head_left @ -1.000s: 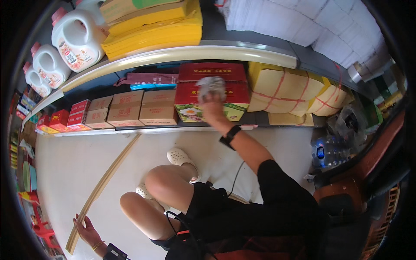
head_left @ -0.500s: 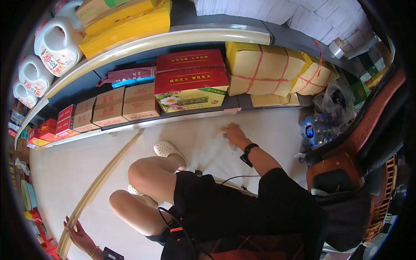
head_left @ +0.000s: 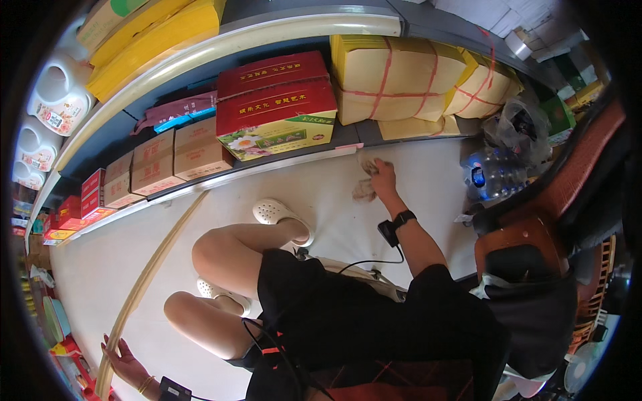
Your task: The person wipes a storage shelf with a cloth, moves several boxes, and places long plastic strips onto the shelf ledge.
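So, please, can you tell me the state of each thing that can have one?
Right hand: closed on cloth
Cloth: bunched, gripped
Left hand: closed around long strip
Long strip: held near one end
Red-and-yellow box: closed
Brown cartons: closed
Yellow paper bundles: tied with red string

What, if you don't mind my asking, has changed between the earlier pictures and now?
The right hand, which had the cloth against the front of the red box, has come off it, back toward the person and to the right. It now holds the cloth above the floor. The left hand still holds the long pale strip; the box remains on its shelf.
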A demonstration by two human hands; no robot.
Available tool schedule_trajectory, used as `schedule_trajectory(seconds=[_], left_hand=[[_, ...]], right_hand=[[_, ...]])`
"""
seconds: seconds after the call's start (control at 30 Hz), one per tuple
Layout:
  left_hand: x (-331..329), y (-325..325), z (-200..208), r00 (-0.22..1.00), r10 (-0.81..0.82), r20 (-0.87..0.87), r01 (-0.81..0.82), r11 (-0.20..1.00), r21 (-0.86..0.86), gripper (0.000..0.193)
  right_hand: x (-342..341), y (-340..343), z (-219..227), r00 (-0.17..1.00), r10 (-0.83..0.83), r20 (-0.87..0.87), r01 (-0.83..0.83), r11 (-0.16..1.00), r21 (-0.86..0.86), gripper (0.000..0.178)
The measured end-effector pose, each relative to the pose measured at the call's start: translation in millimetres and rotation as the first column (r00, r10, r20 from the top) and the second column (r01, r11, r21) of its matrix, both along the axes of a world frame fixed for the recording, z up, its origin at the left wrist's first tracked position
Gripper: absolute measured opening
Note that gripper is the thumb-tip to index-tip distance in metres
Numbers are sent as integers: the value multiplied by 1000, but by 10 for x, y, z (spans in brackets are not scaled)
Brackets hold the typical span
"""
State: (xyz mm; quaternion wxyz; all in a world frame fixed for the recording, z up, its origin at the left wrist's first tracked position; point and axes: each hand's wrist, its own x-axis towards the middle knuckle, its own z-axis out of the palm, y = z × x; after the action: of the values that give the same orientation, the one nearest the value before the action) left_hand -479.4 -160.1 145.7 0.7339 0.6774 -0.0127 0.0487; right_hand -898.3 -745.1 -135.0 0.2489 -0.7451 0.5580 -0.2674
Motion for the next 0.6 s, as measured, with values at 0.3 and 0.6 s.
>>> schedule_trajectory(seconds=[0.3,0.6], left_hand=[[-142,-284,121,995,58,-84,-59,998,-8,46],[-31,-134,182,990,117,-73,-111,990,87,36]], right_hand=[[1201,-841,-448,781,265,-566,-345,938,-38,33],[311,-1694,-972,481,35,-876,-243,965,-95,43]])
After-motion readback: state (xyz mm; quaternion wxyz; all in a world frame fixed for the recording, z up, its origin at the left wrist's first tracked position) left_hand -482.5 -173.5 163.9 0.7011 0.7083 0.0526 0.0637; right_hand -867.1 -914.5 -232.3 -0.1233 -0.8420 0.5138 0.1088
